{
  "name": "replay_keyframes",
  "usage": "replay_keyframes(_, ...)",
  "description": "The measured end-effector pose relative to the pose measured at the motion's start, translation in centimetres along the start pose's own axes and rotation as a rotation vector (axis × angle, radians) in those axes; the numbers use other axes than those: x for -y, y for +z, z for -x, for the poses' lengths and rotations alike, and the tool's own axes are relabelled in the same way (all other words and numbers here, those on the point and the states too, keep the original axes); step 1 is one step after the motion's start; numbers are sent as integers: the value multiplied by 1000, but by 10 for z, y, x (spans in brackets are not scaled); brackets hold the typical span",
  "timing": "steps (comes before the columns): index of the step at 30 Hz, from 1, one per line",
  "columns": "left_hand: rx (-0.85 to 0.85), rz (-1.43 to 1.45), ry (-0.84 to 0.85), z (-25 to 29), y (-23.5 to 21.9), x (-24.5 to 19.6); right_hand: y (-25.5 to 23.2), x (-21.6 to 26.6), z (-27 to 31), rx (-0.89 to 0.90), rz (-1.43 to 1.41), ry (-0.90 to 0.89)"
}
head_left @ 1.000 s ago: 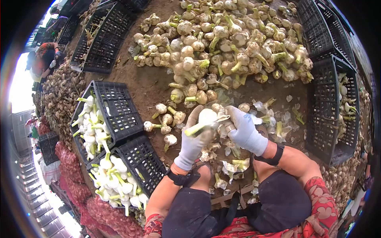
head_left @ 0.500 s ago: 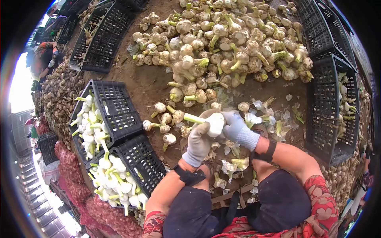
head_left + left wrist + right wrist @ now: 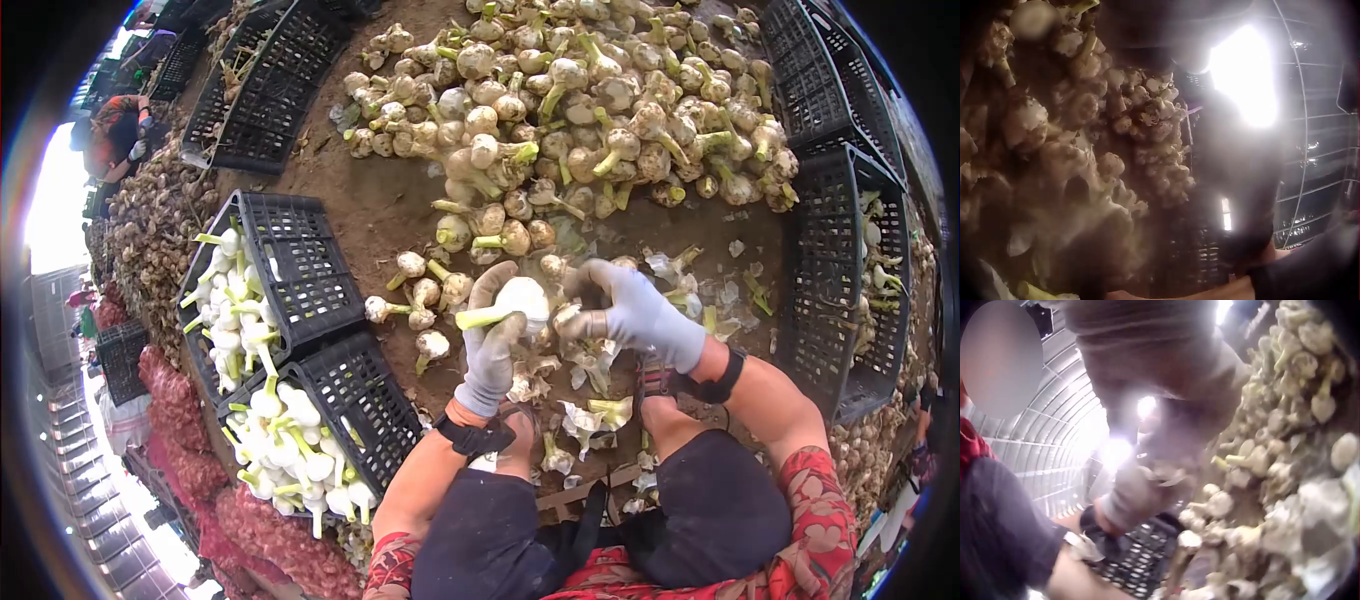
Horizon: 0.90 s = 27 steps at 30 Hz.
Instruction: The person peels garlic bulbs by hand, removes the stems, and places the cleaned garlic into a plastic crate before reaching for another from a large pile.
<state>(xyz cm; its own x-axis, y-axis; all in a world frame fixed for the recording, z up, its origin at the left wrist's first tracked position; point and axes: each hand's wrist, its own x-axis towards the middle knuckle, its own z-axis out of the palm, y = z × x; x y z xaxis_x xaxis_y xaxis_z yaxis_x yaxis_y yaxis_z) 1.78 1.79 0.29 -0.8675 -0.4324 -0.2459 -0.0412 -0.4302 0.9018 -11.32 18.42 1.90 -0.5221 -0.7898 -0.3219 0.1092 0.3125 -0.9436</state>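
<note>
In the head view the gloved left hand (image 3: pixel 490 345) grips a peeled white garlic bulb (image 3: pixel 522 303), its green stem pointing left between thumb and fingers. Just right of the bulb is the gloved right hand (image 3: pixel 640 312), fingers bent and thumb near them; whether a scrap of skin lies between them is unclear. The right wrist view shows the right hand (image 3: pixel 1160 369) large and blurred, with the left hand (image 3: pixel 1132 497) beyond it. Unpeeled bulbs (image 3: pixel 620 150) lie heaped ahead of both hands.
Black crates of white bulbs (image 3: pixel 300 255) stand at the left, another crate (image 3: pixel 825 290) at the right. Loose skins (image 3: pixel 590 425) litter the ground between the feet. Red net sacks (image 3: pixel 270 530) lie lower left. Another person (image 3: pixel 115 140) bends at the far left.
The right hand has moved off the bulb to the right. The left hand has shifted slightly left and up with the bulb. The head view has shifted slightly.
</note>
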Motion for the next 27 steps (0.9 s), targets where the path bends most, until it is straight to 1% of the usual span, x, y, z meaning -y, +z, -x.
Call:
replay_keyframes(1, 0, -60, 28, 1, 7, -3, 1, 3, -3, -4, 1, 3)
replay_keyframes(2, 0, -120, 56, 1, 13, -5, 6, 8, -8, 11, -169, 28)
replay_keyframes(3, 22, -134, 40, 3, 16, -7, 7, 11, -11, 27, -342, 52)
replay_keyframes(4, 23, -133, 37, 3, 16, -8, 6, 10, -11, 25, -342, 55)
replay_keyframes(7, 90, -1, -119, 5, 14, -11, 6, 10, -13, 141, -502, 229)
replay_keyframes(8, 87, 1, -117, 5, 13, -11, 5, 9, -13, 144, -499, 229)
replay_keyframes(10, 129, 113, -200, 4, 7, -9, -1, 7, -11, 233, -675, 316)
replay_keyframes(11, 158, 161, -183, 0, 4, -8, -5, 8, -9, 242, -744, 338)
replay_keyframes(12, 158, 163, -181, 1, 4, -6, -7, 10, -7, 242, -741, 338)
replay_keyframes(14, 87, 128, -145, 1, 16, -18, -11, 27, 0, 152, -714, 359)
replay_keyframes(15, 52, 38, -108, 2, 19, -19, -11, 31, 4, 118, -593, 328)
replay_keyframes(16, 52, 39, -105, 3, 21, -19, -7, 32, 6, 107, -443, 278)
replay_keyframes(18, -21, -121, -13, 4, 28, -16, 14, 10, 9, -94, -64, -57)
replay_keyframes(19, -27, -106, -17, 5, 30, -15, 17, 22, 11, -203, 135, -116)
replay_keyframes(20, -27, -106, -16, 5, 32, -13, 19, 23, 8, -204, 135, -117)
replay_keyframes(22, -90, -180, -15, 5, 33, -10, 21, 21, 4, -275, 298, -86)
replay_keyframes(23, -90, -180, -15, 5, 32, -12, 21, 20, 3, -275, 297, -86)
replay_keyframes(25, -29, -84, -152, 3, 28, -19, 21, 17, 1, -316, 448, -204)
replay_keyframes(26, -27, -83, -153, 4, 26, -17, 20, 13, -2, -318, 450, -202)
replay_keyframes(27, 58, 1, -155, 6, 23, -12, 17, 6, -7, -341, 427, -157)
